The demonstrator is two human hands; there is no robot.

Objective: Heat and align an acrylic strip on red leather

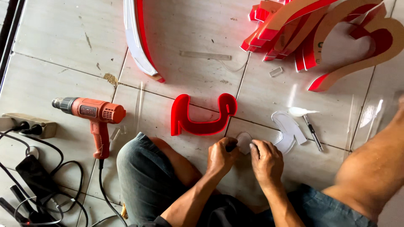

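I see both hands low on the tiled floor [50, 80]; my left hand [221, 156] has its fingers closed around a small dark tool [231, 147]; my right hand [266, 161] pinches the edge of a small clear plastic piece [244, 141] lying on the floor between the hands; a red curved letter shape [202, 115] stands just beyond them; an orange heat gun [94, 115] lies well to the left; a clear cut-out [290, 130] and a thin knife [312, 132] lie to the right.

Seated on floor tiles [54, 38], left hand [221, 156] and right hand [266, 160] hold a small translucent plastic piece [244, 142] below a red channel letter [203, 114].
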